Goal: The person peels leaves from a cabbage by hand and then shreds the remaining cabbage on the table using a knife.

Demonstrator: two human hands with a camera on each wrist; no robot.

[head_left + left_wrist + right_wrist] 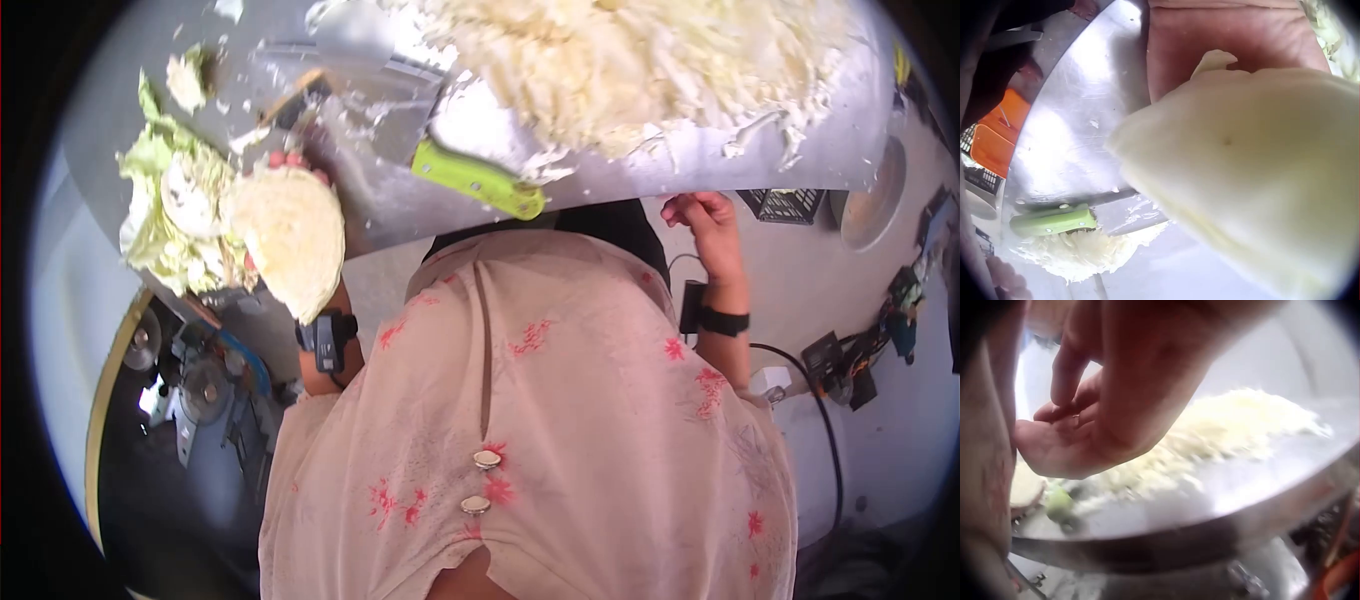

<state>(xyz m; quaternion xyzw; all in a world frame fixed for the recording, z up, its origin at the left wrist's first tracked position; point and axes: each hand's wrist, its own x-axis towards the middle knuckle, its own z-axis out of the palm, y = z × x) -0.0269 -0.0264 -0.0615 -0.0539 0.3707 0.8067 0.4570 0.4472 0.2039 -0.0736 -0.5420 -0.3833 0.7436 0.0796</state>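
My left hand [1235, 37] holds a cut piece of cabbage [290, 235] at the left front of the metal table [380, 215]. The pale cut face is turned up in the head view, and the fingertips show at its far edge. In the left wrist view the cabbage covers much of the palm. Leafy cabbage trimmings [175, 215] lie just left of it. A knife with a green handle [478, 180] rests near the front edge, its blade pointing away. My right hand [710, 225] hangs by the table's front edge, fingers loosely bent, with nothing in them.
A large heap of shredded cabbage [640, 70] covers the back right of the table. Scraps [185, 80] are scattered at the left. Below the right edge stand a dark crate [783, 205] and a round basin [870, 205]. An orange container [1000, 134] shows beyond the table.
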